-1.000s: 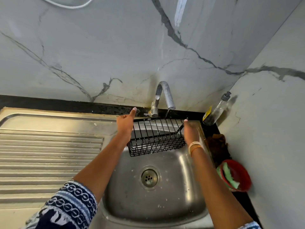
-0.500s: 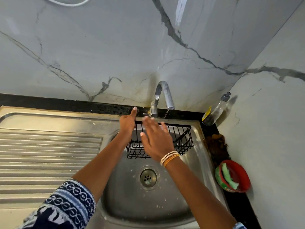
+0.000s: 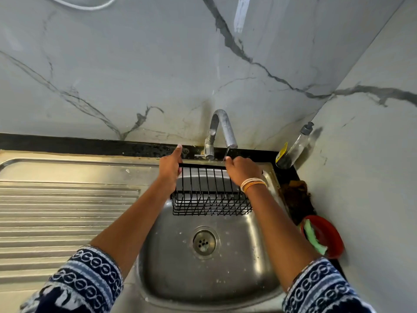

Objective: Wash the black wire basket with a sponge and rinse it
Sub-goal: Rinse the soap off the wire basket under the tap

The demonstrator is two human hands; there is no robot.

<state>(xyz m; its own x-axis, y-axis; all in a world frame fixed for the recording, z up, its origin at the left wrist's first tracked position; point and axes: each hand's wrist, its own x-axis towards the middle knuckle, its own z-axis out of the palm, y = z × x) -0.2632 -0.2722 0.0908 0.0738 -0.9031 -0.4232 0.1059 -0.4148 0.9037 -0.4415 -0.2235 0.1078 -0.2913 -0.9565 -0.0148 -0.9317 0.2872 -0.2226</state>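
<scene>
The black wire basket (image 3: 209, 197) hangs over the far half of the steel sink (image 3: 225, 279), below the curved tap (image 3: 222, 129). A thin stream of water falls from the spout onto the basket's back rim. My left hand (image 3: 170, 170) grips the basket's left end, thumb pointing up. My right hand (image 3: 242, 171), with bangles on the wrist, grips the right end of the top rim with curled fingers. A green sponge (image 3: 312, 237) lies in a red bowl (image 3: 331, 236) on the counter to the right.
A ribbed steel draining board (image 3: 63, 211) stretches to the left of the sink. A clear soap dispenser bottle (image 3: 293, 147) leans in the back right corner. A brown scrubbing pad (image 3: 295, 195) lies on the black counter between bottle and bowl. Marble walls close the back and right.
My right hand left the basket's right end, swept across its front, then went back to grip the right top rim. The basket has tilted and now hangs square under the trickling tap.
</scene>
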